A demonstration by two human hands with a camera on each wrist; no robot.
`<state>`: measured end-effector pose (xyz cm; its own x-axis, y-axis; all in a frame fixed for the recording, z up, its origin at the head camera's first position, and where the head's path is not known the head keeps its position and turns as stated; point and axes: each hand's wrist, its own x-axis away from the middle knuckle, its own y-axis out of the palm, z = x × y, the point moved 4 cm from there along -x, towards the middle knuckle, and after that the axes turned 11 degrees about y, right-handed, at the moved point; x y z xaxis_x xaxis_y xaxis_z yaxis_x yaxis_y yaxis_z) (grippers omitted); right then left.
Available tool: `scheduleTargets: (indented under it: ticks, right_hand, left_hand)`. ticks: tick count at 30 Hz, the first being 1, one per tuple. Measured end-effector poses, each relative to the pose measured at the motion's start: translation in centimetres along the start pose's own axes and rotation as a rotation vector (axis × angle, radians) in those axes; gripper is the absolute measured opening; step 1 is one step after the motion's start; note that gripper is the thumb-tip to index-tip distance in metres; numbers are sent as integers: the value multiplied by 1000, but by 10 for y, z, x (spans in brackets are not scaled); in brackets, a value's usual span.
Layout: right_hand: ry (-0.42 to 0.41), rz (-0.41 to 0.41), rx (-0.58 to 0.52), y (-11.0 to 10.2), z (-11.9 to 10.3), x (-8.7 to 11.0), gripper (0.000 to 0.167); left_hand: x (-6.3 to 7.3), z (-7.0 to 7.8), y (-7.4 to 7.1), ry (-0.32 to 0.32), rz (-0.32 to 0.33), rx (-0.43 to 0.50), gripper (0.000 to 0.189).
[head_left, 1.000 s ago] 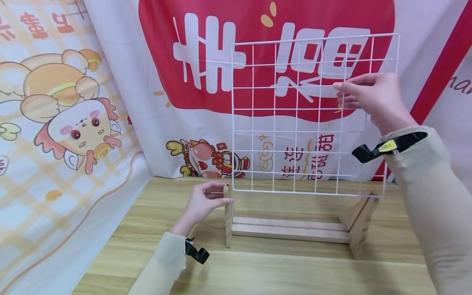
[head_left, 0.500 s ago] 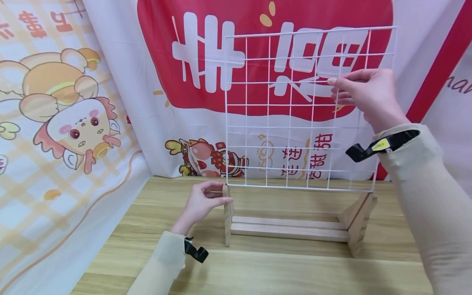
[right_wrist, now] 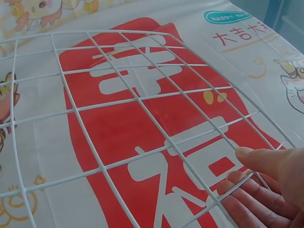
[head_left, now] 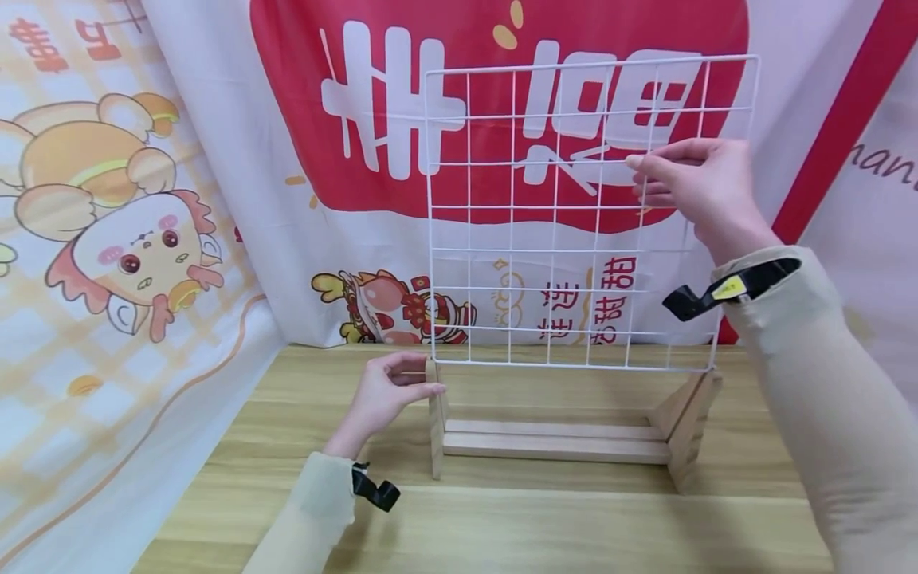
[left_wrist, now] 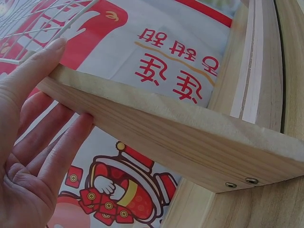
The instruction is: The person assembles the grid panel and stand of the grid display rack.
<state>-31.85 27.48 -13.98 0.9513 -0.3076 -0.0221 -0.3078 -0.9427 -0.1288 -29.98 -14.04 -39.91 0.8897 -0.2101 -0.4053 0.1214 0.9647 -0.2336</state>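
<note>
A white wire grid panel (head_left: 555, 207) stands upright above a wooden stand (head_left: 555, 448) on the table. My right hand (head_left: 706, 187) pinches the panel's wires at the right side, thumb in front and fingers behind in the right wrist view. The panel's bottom corners are right at the tops of the stand's two end pieces. My left hand (head_left: 387, 392) holds the top of the left end piece (head_left: 436, 430) between thumb and fingers. In the left wrist view the end piece (left_wrist: 161, 123) shows two screw heads low down, and the panel's corner lies close to my thumb.
The stand rests on a wood-grain table (head_left: 502, 526). Behind it hangs a white and red printed cloth (head_left: 373, 199) with large characters, and a checked cartoon cloth (head_left: 107, 319) is at the left. Black straps with camera mounts (head_left: 376, 488) circle both wrists.
My right hand has brought the grid panel left and slightly down, so its lower corners meet the end pieces' tops. My left hand keeps its hold on the stand. The view has shifted slightly.
</note>
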Motion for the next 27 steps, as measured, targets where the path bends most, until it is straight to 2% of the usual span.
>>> scheduleTargets:
  ticks: [9, 27]
  right_hand:
    - [-54, 21, 5, -2, -1, 9, 82]
    - [-86, -6, -58, -6, 2, 22, 75]
  left_hand:
    - [-1, -1, 0, 34, 6, 17, 49]
    - [2, -1, 2, 23, 5, 37, 50]
